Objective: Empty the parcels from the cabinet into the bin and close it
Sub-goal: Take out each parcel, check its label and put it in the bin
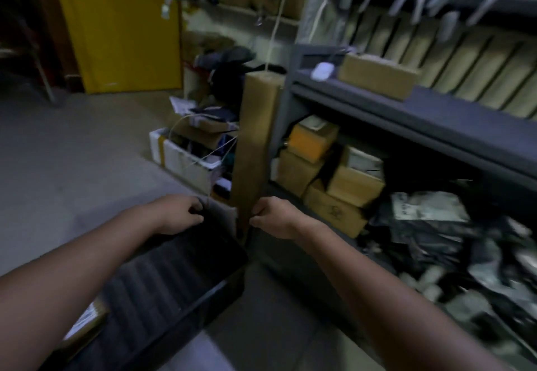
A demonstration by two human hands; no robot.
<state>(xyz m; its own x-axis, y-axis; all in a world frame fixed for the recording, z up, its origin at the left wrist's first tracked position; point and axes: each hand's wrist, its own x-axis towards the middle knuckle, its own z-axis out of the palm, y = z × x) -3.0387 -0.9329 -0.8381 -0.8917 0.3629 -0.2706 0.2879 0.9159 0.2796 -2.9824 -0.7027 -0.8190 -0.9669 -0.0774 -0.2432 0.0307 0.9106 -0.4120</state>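
Head view: long cardboard parcel (255,144) upright against cabinet (406,109) frame, long axis near vertical, top leaning slightly right. Right hand (276,219) pinches its lower end. Left hand (180,214) fingers curled over black bin (174,277) rim.

The black bin (162,277) is seen to be moulded plastic, ribbed across its face, with a dull sheen; the tall brown piece (255,144) is matt and fibrous, like cardboard, though wood cannot be ruled out; the cabinet (436,114) is made of grey painted metal, smooth and satin; the boxes (334,208) stacked in it are plain matt cardboard; the parcels (430,225) beside them are wrapped in crinkled, glossy plastic film; the floor (72,152) is shown as matt, slightly rough concrete.
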